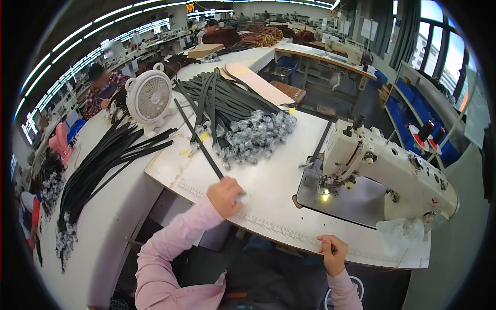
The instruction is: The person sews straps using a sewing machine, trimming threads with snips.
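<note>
My left hand point(226, 197) is closed over the near end of a long black strap point(200, 140), which slants away across the white table. At the table's front edge my right hand point(333, 254) is curled shut. A small dark thing shows between its fingers, too little to name. Beyond my left hand lies a large pile of black straps point(214, 98), their near ends wrapped in crumpled clear plastic point(258, 135). To the right stands a white sewing machine point(382, 173) with its lamp lit. Another strap point(321, 142) lies just left of the machine.
A white fan point(151, 98) stands at the back left beside another strap bundle point(103, 160) on a side table. A ruler strip point(268, 225) runs along the front edge. Thread spools point(426, 132) stand right. A co-worker point(101, 88) sits at far left.
</note>
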A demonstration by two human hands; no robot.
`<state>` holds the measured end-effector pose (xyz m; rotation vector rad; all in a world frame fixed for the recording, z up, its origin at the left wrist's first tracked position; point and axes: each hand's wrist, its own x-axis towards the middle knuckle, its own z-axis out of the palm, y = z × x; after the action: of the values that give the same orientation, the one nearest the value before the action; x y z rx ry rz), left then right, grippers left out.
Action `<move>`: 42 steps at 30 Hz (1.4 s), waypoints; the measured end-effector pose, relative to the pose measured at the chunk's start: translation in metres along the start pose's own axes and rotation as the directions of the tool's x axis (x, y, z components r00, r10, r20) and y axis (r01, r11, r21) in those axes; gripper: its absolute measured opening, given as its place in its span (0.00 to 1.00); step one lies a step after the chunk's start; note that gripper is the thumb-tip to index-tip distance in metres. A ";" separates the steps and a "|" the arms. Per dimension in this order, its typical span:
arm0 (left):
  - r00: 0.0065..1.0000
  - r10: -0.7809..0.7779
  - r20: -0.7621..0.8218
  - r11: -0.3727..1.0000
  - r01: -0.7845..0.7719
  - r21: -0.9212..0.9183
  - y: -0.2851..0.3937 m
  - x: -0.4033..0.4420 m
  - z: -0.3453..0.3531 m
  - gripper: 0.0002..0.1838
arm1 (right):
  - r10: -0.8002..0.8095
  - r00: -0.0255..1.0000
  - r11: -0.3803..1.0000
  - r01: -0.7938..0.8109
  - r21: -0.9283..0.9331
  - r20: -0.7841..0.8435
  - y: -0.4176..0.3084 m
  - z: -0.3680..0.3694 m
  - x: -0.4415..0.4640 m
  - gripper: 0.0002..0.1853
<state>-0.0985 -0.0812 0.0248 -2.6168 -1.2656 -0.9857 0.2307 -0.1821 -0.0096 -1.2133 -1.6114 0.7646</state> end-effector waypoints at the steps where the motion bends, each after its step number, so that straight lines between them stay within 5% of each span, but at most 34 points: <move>1: 0.998 0.055 0.044 0.982 -0.046 -0.181 0.034 0.001 0.002 0.12 | -0.064 0.998 0.998 0.064 -0.006 -0.005 -0.004 0.006 0.001 0.15; 3: 0.963 0.170 0.210 0.799 -0.010 -0.602 0.086 0.002 0.009 0.11 | -0.152 0.986 0.975 0.139 0.175 0.066 -0.022 0.026 0.002 0.21; 4: 0.934 0.236 0.267 0.657 0.050 -0.753 0.106 0.003 0.012 0.11 | -0.076 0.969 0.922 -0.022 0.387 0.236 -0.020 0.033 -0.005 0.24; 5: 0.914 0.309 0.264 0.551 0.054 -0.833 0.119 0.007 0.016 0.11 | -0.038 0.913 0.809 -0.211 0.549 0.407 -0.012 0.038 -0.015 0.27; 6: 0.833 0.356 0.423 0.453 0.243 -0.858 0.127 0.019 0.011 0.10 | -0.108 0.841 0.749 -0.282 0.600 0.530 0.003 0.043 -0.023 0.29; 8: 0.638 0.574 0.513 0.431 0.298 -0.852 0.113 0.053 0.015 0.09 | -0.177 0.624 0.645 -0.511 0.568 0.762 0.014 0.038 -0.032 0.25; 9: 0.620 0.625 0.475 0.467 0.190 -0.863 0.101 0.067 0.023 0.09 | -0.098 0.628 0.663 -0.537 0.521 0.772 0.007 0.034 -0.039 0.18; 12: 0.641 0.658 0.395 0.636 -0.193 -0.747 0.060 0.093 0.061 0.08 | -0.134 0.753 0.853 -0.243 0.461 0.644 0.036 0.044 -0.069 0.14; 14: 0.687 0.641 0.341 0.695 -0.332 -0.637 0.029 0.099 0.096 0.09 | 0.021 0.715 0.867 -0.361 0.343 0.699 0.034 0.040 -0.073 0.11; 16: 0.799 0.504 0.329 0.854 -0.401 -0.332 0.009 0.103 0.108 0.13 | 0.073 0.675 0.869 -0.405 0.286 0.734 0.038 0.041 -0.074 0.10; 19: 0.996 0.074 0.052 0.997 -0.075 0.004 0.012 0.091 0.110 0.21 | 0.152 0.740 0.783 -0.495 0.376 0.656 0.028 0.048 -0.070 0.10; 22: 0.975 -0.100 0.198 0.972 0.138 -0.191 0.051 0.061 0.096 0.27 | 0.202 0.775 0.757 -0.511 0.407 0.599 0.026 0.052 -0.066 0.11; 25: 0.992 0.100 0.073 0.995 -0.099 -0.011 0.061 0.048 0.111 0.27 | 0.193 0.783 0.744 -0.510 0.432 0.592 0.012 0.047 -0.050 0.11; 30: 0.967 0.154 0.202 0.988 -0.144 -0.063 0.049 0.082 0.148 0.28 | 0.246 0.842 0.747 -0.480 0.460 0.480 0.000 0.050 -0.030 0.11; 31: 0.961 0.170 0.219 0.985 -0.157 -0.075 0.051 0.085 0.156 0.29 | 0.299 0.854 0.772 -0.479 0.418 0.426 -0.007 0.046 -0.028 0.08; 33: 0.943 0.221 0.247 0.973 -0.195 -0.125 0.058 0.089 0.155 0.30 | 0.062 0.967 0.998 -0.065 0.004 0.247 -0.020 0.018 -0.027 0.07; 34: 0.952 0.209 0.225 0.974 -0.183 -0.131 0.060 0.089 0.156 0.29 | -0.090 0.974 0.962 0.139 -0.234 0.209 -0.022 -0.001 -0.027 0.07; 35: 0.959 0.195 0.207 0.976 -0.169 -0.138 0.061 0.087 0.157 0.29 | -0.257 0.966 0.872 0.229 -0.432 -0.007 -0.019 -0.026 -0.027 0.07; 36: 0.966 0.179 0.189 0.978 -0.154 -0.144 0.062 0.085 0.157 0.28 | -0.319 0.916 0.806 0.127 -0.578 -0.244 -0.011 -0.061 -0.029 0.07; 38: 0.976 0.105 0.192 0.983 -0.073 -0.166 0.070 0.088 0.143 0.25 | -0.547 0.454 0.780 -0.029 -0.625 -0.704 0.019 -0.162 -0.009 0.11; 40: 0.980 0.045 0.193 0.980 -0.006 -0.200 0.074 0.087 0.140 0.21 | -0.195 0.182 0.979 -0.018 -0.201 -0.964 0.033 -0.284 -0.003 0.17; 42: 0.983 0.003 0.186 0.970 0.043 -0.241 0.075 0.086 0.143 0.18 | -0.090 -0.044 0.996 -0.014 -0.089 -0.995 0.071 -0.370 0.009 0.19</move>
<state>0.0692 -0.0260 -0.0236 -2.9503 -1.2846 -0.9781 0.6005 -0.1727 0.0638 -1.2188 -0.2969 -0.3846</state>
